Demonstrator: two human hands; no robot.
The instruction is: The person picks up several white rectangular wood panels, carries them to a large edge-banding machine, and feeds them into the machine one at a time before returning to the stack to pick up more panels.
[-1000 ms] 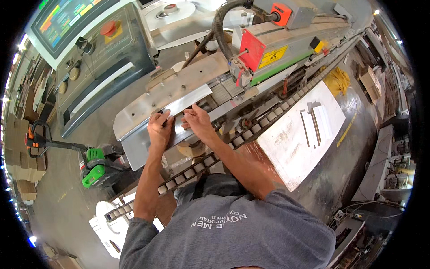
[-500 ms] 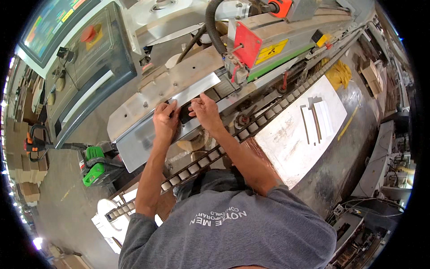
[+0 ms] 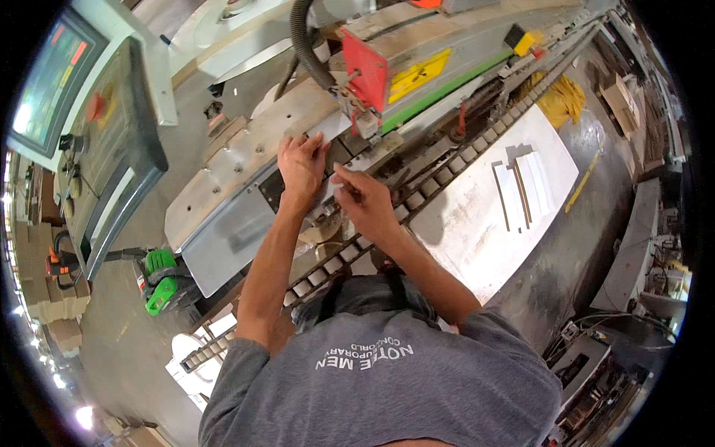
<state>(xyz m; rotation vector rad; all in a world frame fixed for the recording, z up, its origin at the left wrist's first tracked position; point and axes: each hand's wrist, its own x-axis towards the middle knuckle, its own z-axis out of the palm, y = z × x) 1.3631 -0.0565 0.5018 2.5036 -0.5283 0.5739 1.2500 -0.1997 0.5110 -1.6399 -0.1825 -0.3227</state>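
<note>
1. Left hand [image 3: 300, 160] is pressed flat, fingers spread, on the machine's grey metal guard [image 3: 231, 197], gripping nothing.
2. Right hand [image 3: 365, 201] pinches a small white strip [image 3: 335, 181] just beside the left hand, above the roller chain track [image 3: 417, 190].
3. White panels [image 3: 525, 186] lie on the table [image 3: 477, 231], well apart to the right.
4. A green pallet jack [image 3: 160, 276] stands on the floor at left.

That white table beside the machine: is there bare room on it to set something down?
Yes. The white table is bare from the roller chain to the white strips at its far end. It is crowded where the left hand and right hand work at the machine.
</note>
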